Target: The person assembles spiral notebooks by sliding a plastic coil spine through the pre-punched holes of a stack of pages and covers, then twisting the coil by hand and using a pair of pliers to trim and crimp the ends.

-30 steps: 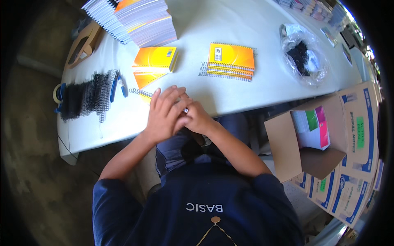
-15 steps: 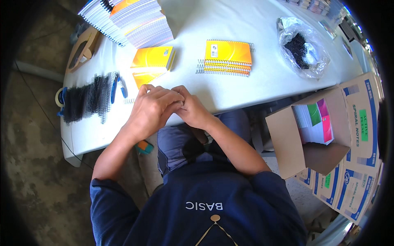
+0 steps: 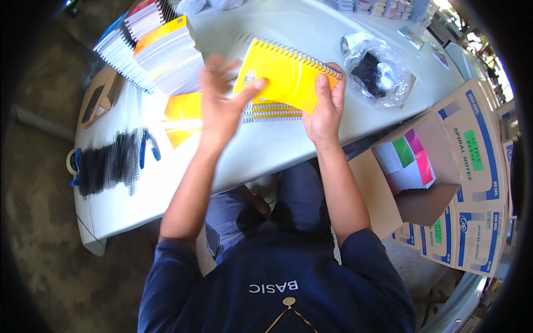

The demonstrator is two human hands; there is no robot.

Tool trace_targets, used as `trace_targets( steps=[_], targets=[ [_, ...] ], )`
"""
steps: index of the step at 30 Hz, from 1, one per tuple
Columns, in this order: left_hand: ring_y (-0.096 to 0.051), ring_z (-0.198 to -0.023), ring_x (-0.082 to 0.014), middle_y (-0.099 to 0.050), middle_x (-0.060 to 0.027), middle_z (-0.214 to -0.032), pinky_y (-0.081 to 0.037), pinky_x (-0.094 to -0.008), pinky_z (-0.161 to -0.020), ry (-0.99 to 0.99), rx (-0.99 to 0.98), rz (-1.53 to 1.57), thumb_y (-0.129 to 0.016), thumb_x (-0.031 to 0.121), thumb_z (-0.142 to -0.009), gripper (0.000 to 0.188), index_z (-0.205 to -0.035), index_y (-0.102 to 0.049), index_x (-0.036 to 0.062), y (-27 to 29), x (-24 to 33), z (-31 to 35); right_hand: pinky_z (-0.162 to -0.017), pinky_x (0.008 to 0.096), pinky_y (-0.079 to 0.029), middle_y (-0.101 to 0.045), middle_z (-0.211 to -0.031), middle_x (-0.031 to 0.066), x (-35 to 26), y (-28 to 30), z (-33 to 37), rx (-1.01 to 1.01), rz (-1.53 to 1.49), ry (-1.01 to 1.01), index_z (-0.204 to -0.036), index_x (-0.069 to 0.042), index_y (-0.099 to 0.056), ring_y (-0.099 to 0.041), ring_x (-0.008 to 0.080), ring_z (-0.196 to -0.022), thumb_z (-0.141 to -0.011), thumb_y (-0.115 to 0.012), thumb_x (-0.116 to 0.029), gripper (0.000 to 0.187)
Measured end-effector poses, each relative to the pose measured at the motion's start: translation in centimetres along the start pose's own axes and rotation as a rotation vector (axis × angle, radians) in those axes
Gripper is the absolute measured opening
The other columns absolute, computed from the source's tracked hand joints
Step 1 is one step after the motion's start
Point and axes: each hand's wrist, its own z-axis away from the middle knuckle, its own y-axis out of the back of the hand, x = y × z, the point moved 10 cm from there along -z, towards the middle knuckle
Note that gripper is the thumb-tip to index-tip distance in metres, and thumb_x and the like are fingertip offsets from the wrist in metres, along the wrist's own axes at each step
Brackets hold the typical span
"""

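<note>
A yellow spiral notebook (image 3: 286, 77) is raised and tilted over the table, its wire coil running along the upper edge. My right hand (image 3: 325, 108) grips its right end, thumb on the cover. My left hand (image 3: 219, 105) is smeared by motion at the notebook's left end, fingers spread apart; its thumb overlaps the cover, though contact is unclear. Below the raised notebook lies a stack of spiral notebooks (image 3: 277, 112), partly hidden. Behind my left wrist are yellow booklets (image 3: 182, 108), also partly covered.
Black wire coils (image 3: 111, 164) lie at the left beside blue pens (image 3: 145, 149) and a tape roll (image 3: 72, 161). Tall notebook stacks (image 3: 169, 58) stand far left. A plastic bag of black coils (image 3: 373, 72) sits right. An open carton (image 3: 383, 194) holds notebooks beside the table.
My hands, together near the table's front edge before, have separated and moved farther over it. My right hand has picked up a yellow spiral notebook. The view has shifted slightly.
</note>
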Motion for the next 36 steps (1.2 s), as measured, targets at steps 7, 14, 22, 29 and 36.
trace_targets(
  steps=[7, 14, 22, 29, 36],
  targets=[
    [-0.053, -0.106, -0.0304, -0.057, -0.0165, -0.114, -0.04, -0.0387, -0.092, -0.356, 0.034, -0.528, -0.06, 0.017, -0.085, 0.032, -0.113, -0.055, 0.0038, -7.2, -3.2, 0.1, -0.102, 0.0374, -0.03, -0.04, -0.129, 0.025, 4.5, 9.4, -1.0, 0.42, 0.736, 0.102, -0.13, 0.007, -0.032, -0.041, 0.0327, -0.119, -0.097, -0.035, -0.041, 0.058],
    [-0.055, -0.085, -0.0272, -0.058, -0.0139, -0.092, -0.042, -0.0411, -0.076, -0.235, 0.258, -0.732, -0.065, 0.031, -0.081, 0.029, -0.088, -0.062, 0.0032, -2.5, -7.3, 1.0, -0.077, 0.0362, -0.046, -0.059, -0.093, 0.0164, 5.7, 8.7, -0.7, 0.416, 0.852, 0.063, -0.097, 0.004, -0.062, -0.058, 0.0278, -0.088, -0.09, -0.055, -0.021, 0.027],
    [-0.053, -0.077, -0.0293, -0.053, -0.0136, -0.081, -0.043, -0.0416, -0.068, -0.112, 0.345, -0.729, -0.063, 0.03, -0.083, 0.031, -0.07, -0.058, 0.0023, -1.2, -8.9, 1.7, -0.068, 0.0359, -0.044, -0.056, -0.082, 0.0132, 4.0, 7.4, -0.7, 0.401, 1.065, 0.231, -0.084, 0.002, -0.063, -0.054, 0.0254, -0.075, -0.082, -0.064, -0.017, 0.02],
    [-0.055, -0.087, -0.0304, -0.056, -0.0161, -0.09, -0.045, -0.0403, -0.075, -0.015, 0.31, -0.708, -0.058, 0.025, -0.086, 0.024, -0.088, -0.059, 0.0016, -0.8, -10.1, 2.1, -0.073, 0.037, -0.045, -0.056, -0.086, 0.0137, 5.1, 8.2, -0.4, 0.428, 1.061, 0.057, -0.088, 0.001, -0.062, -0.054, 0.0271, -0.08, -0.079, -0.067, -0.017, 0.021],
    [-0.057, -0.094, -0.0337, -0.058, -0.0192, -0.107, -0.045, -0.04, -0.082, 0.401, 0.074, -0.28, -0.053, 0.013, -0.085, 0.021, -0.103, -0.057, 0.0022, -1.4, -13.2, 1.8, -0.077, 0.0388, -0.044, -0.055, -0.093, 0.0154, 5.1, 7.7, -0.8, 0.347, 1.129, 0.174, -0.097, 0.001, -0.058, -0.054, 0.0295, -0.085, -0.08, -0.066, -0.019, 0.027]
  ],
)
